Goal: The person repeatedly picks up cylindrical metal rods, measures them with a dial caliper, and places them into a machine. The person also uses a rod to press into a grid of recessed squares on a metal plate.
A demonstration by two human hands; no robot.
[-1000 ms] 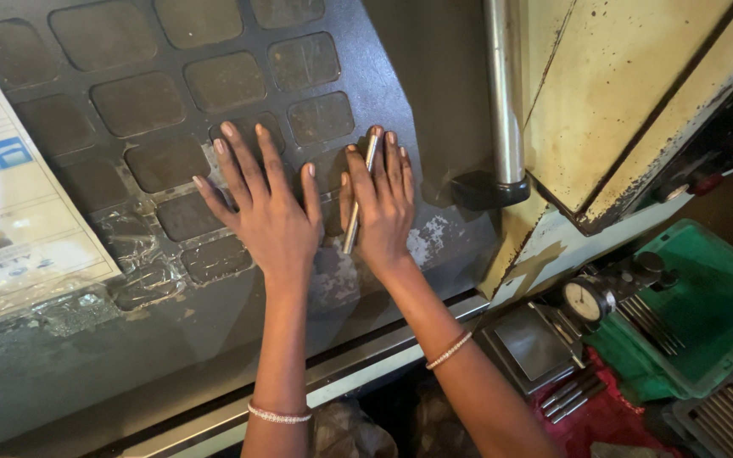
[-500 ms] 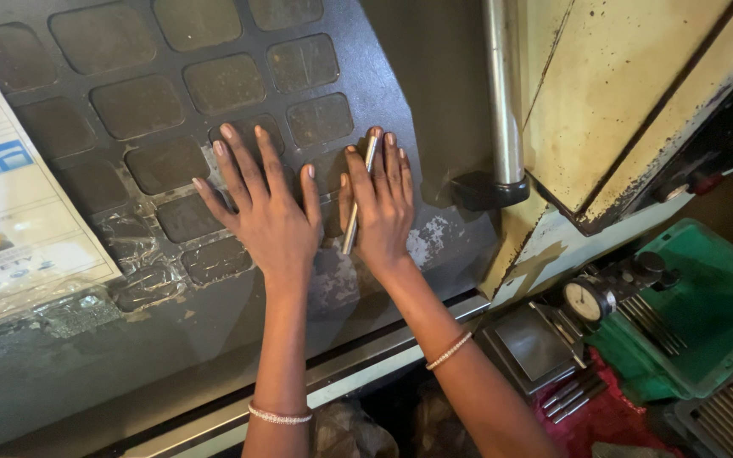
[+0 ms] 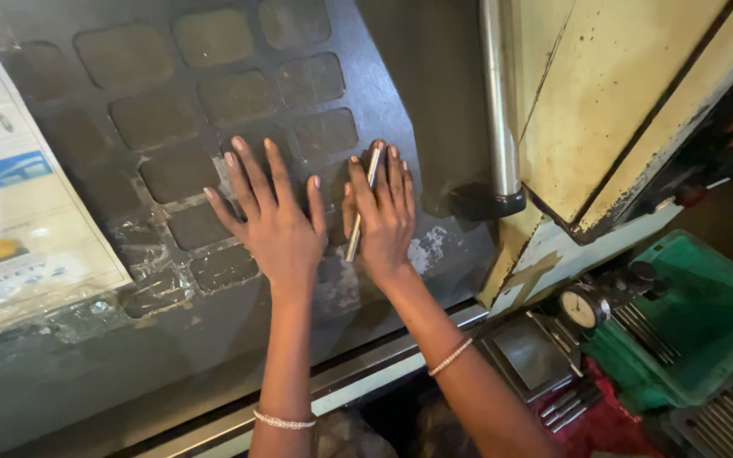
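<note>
Dark grey machine panel [image 3: 400,76] fills the frame; your left hand [image 3: 277,229] lies flat, fingers spread, while your right hand [image 3: 383,216] pins a thin metal rod [image 3: 360,216] that could slip downward.

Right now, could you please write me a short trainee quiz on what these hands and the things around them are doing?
1. True or false: the left hand lies flat on the dark panel, fingers spread.
2. What does the right hand press against the panel? A) a thin metal rod B) a hammer C) a cloth
3. What round instrument sits right of the forearms, beside the green tray?

Key
1. True.
2. A: the rod lies along the fingers of the right hand.
3. A dial gauge.
</note>
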